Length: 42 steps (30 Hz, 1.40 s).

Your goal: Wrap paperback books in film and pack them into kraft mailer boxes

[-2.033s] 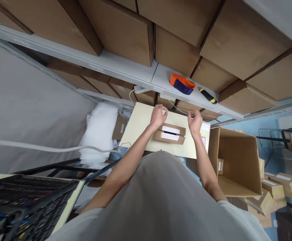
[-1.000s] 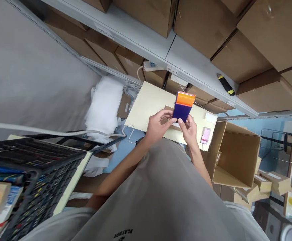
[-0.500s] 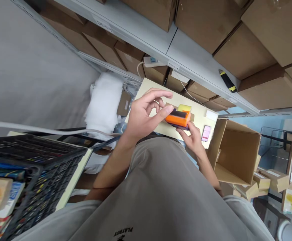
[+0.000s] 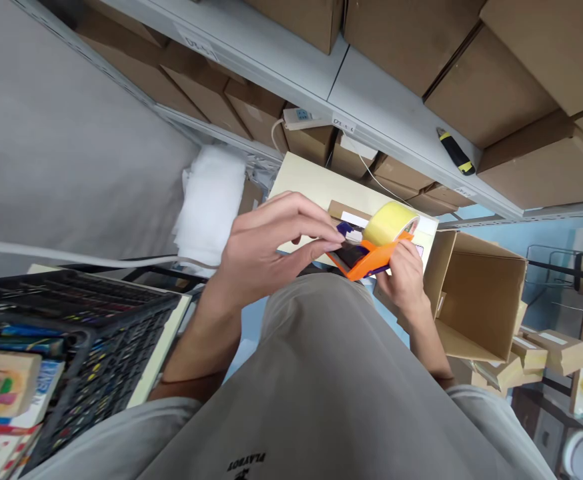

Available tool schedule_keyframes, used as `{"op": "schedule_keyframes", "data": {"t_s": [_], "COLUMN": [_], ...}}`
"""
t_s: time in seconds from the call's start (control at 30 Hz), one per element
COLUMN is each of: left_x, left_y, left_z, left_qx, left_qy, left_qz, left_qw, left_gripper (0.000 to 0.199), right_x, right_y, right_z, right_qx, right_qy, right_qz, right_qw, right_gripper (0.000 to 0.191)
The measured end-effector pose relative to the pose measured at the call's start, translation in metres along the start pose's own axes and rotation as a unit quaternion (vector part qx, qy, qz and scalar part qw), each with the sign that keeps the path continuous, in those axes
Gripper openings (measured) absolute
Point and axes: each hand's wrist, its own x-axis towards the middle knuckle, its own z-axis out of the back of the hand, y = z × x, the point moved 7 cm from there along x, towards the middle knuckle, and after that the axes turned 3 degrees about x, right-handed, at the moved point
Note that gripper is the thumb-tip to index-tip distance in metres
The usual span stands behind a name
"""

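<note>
My right hand [image 4: 404,273] is wrapped round the end of an orange and dark purple tape dispenser [image 4: 379,259]. A big yellow roll of tape [image 4: 386,223] sits in the dispenser, tilted toward the shelf. At the dispenser's other end is my left hand [image 4: 281,243], with thumb and fingertips drawn together in a pinch by its front edge. Whatever lies between those fingertips is too small to make out. Behind the dispenser, a small brown cardboard box [image 4: 339,210] with a white label rests on the cream table [image 4: 301,175], partly covered.
An open cardboard carton [image 4: 481,293] stands right of the table, with small boxes [image 4: 551,350] beyond it. Above runs a grey shelf [image 4: 371,93] bearing boxes and a black and yellow cutter [image 4: 455,152]. A black crate [image 4: 96,353] and white wrapping [image 4: 209,200] are at left.
The dispenser has turned and come nearer, so the yellow roll now shows plainly. My left fingers, spread before, have come together at its front edge.
</note>
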Motion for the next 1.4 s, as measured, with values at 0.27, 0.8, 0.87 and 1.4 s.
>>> {"op": "schedule_keyframes", "data": {"t_s": [0.27,0.8,0.87,1.4], "left_x": [-0.032,-0.114,-0.123,-0.16], "left_y": [-0.023,0.229,0.25,0.313], "left_z": [0.002,-0.102,-0.116,-0.142], "left_qx": [0.083,-0.125,-0.139,-0.163], "left_qy": [-0.077,-0.069,-0.085,-0.078], "left_qz": [-0.111,0.51,0.546,0.606], "left_qw": [0.987,0.848,0.822,0.775], "left_gripper": [0.013,0.017,0.013,0.015], "right_x": [-0.005,-0.033,-0.029,-0.032], "right_y": [0.0,-0.152,-0.17,-0.193], "right_z": [-0.004,-0.072,-0.09,-0.136], "right_qx": [0.031,0.15,0.151,0.115], "right_qy": [0.017,0.366,0.386,0.447], "right_qz": [-0.005,-0.366,-0.38,-0.412], "right_qw": [0.999,0.842,0.827,0.786], "right_gripper": [0.013,0.026,0.028,0.037]}}
